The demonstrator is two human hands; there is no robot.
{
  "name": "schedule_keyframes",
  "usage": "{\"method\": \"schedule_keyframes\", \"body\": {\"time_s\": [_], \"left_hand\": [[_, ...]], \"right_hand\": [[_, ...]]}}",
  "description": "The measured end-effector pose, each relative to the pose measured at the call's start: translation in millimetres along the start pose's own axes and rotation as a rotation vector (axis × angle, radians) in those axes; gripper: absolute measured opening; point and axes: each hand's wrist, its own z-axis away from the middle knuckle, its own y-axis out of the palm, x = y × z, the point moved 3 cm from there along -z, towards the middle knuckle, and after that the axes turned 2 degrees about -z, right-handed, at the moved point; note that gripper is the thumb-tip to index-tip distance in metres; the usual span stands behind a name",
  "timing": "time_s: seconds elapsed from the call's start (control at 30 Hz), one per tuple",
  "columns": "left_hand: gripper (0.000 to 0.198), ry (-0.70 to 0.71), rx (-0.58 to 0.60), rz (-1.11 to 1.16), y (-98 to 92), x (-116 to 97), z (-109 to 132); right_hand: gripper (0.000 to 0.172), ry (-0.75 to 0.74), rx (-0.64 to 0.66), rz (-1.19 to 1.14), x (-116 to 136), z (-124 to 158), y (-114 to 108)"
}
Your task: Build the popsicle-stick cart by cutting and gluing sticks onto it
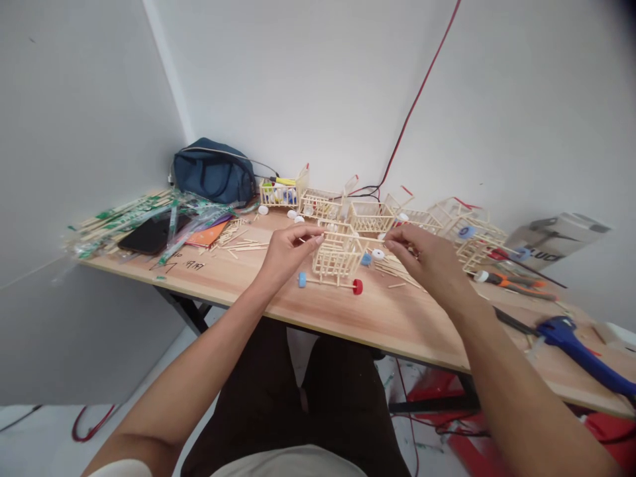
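A thin wooden stick (352, 237) stretches level between my two hands. My left hand (293, 250) pinches its left end between thumb and fingertips, and my right hand (422, 255) grips the right end the same way. Just below and behind the stick stands a small stick-built cart (338, 258) on the table. At its near side an axle stick carries a blue cap wheel (302, 279) and a red cap wheel (358, 287). A white cap (378, 254) and a blue cap (366, 259) lie close to my right hand.
Several similar stick carts (372, 217) line the wall. Loose sticks (243, 246), a phone (149, 235), plastic-wrapped stick bundles (119, 215) and a blue bag (213, 171) occupy the left. To the right lie orange-handled pliers (521, 285) and a blue glue gun (581, 348).
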Motion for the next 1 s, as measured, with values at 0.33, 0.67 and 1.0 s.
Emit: {"method": "schedule_keyframes", "body": {"time_s": [0.33, 0.67, 1.0], "left_hand": [[0.015, 0.020, 0.000, -0.043, 0.2, -4.3, -1.3], [0.015, 0.023, -0.010, -0.075, 1.0, -8.5, -1.4], [0.017, 0.027, -0.021, -0.105, -0.4, -8.7, -1.5]], "right_hand": [[0.014, -0.001, 0.044, -0.022, 4.6, -4.7, -0.3], [0.015, -0.051, 0.041, -0.051, 9.1, -6.6, 9.4], [0.012, -0.106, 0.004, -0.028, 12.6, -6.5, 13.1]]}}
